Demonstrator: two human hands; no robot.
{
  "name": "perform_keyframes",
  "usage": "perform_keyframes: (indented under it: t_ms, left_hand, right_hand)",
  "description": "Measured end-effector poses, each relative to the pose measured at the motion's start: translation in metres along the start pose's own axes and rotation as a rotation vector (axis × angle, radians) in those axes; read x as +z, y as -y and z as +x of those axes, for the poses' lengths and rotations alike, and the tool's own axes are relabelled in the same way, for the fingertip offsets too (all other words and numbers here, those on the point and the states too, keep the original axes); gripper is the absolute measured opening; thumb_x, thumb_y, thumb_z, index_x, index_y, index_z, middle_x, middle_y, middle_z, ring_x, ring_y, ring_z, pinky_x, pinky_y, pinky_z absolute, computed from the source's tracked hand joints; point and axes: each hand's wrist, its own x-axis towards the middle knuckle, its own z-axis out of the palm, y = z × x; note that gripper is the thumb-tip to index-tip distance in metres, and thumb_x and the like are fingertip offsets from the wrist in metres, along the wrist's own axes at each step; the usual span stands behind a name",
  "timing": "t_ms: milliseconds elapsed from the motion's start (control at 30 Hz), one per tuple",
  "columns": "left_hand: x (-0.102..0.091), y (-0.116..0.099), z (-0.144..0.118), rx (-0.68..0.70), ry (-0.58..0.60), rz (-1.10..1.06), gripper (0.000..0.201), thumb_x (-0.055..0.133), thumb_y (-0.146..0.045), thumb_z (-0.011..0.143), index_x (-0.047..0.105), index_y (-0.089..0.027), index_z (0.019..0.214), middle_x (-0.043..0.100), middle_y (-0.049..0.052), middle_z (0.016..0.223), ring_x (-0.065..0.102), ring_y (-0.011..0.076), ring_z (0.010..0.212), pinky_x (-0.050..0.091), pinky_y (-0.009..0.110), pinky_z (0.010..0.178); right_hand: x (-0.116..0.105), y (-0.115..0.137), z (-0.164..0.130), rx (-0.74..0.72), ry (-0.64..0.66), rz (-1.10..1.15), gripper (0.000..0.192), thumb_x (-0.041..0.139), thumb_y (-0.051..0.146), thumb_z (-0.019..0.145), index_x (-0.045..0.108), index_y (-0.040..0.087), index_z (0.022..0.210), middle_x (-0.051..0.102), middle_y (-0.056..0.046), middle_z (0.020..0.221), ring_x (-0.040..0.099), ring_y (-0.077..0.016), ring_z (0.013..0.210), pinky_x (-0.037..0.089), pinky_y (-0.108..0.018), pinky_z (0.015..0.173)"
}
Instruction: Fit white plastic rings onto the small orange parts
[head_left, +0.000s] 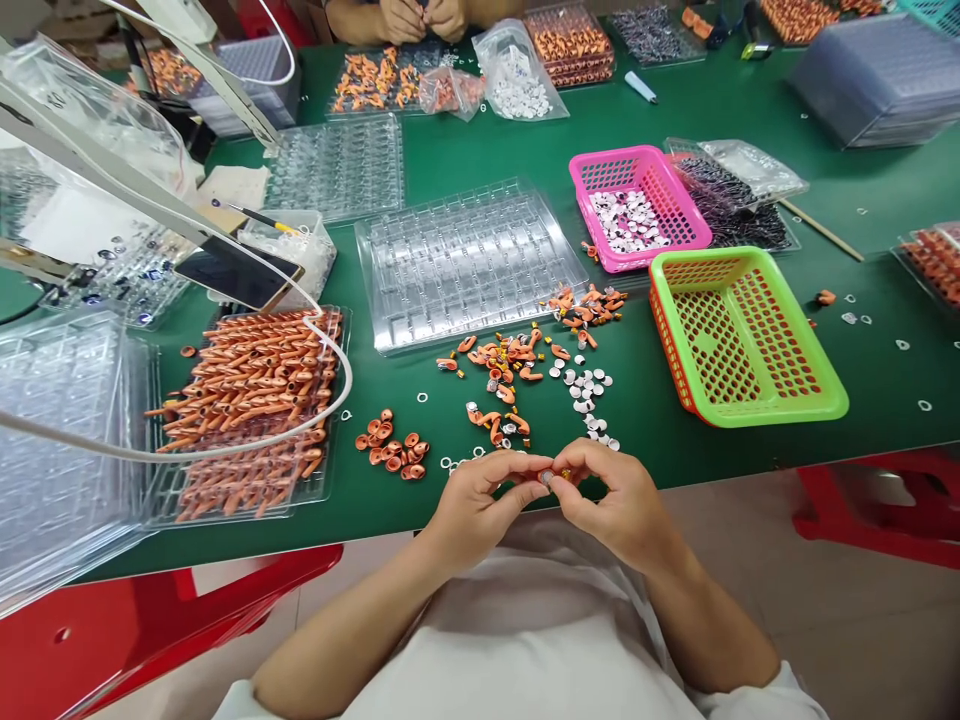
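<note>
Above the green table (750,110), left hand (480,505) and right hand (611,500) each grip, pinched together, one small part (550,478).

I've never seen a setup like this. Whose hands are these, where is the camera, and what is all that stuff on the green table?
The camera sits on a person's head, looking down at their own bare hands. The left hand and right hand meet at the table's edge, pinching a tiny part between the fingertips. On the green table lie loose orange pieces and small white discs, a clear moulded tray, a tray of orange parts, a pink basket with discs, and a green basket. The hands at the top belong to another person.
</note>
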Motion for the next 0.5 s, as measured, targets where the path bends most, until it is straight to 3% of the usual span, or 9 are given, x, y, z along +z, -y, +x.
perform_keyframes:
  t_ms: [267, 500]
  left_hand:
    - [-0.0077, 0.0024, 0.0046, 0.317, 0.083, 0.145, 0.026, 0.065, -0.007, 0.087, 0.072, -0.021, 0.108, 0.078, 0.003, 0.088, 0.072, 0.0134, 0.079, 0.056, 0.022, 0.074]
    - [-0.0107, -0.0009, 0.0048, 0.357, 0.119, 0.190, 0.023, 0.064, -0.006, 0.086, 0.071, -0.017, 0.105, 0.076, 0.004, 0.081, 0.070, 0.0130, 0.070, 0.054, 0.020, 0.066]
  right_hand:
    - [-0.0053, -0.0046, 0.0015, -0.165, 0.047, -0.030, 0.009, 0.062, 0.012, 0.083, 0.060, 0.021, 0.084, 0.064, 0.000, 0.080, 0.061, -0.0138, 0.072, 0.050, -0.026, 0.068]
    - [-0.0053, -0.0023, -0.0018, -0.162, 0.075, -0.006, 0.010, 0.061, 0.011, 0.084, 0.059, 0.020, 0.081, 0.063, 0.000, 0.076, 0.059, -0.0122, 0.069, 0.049, -0.024, 0.065]
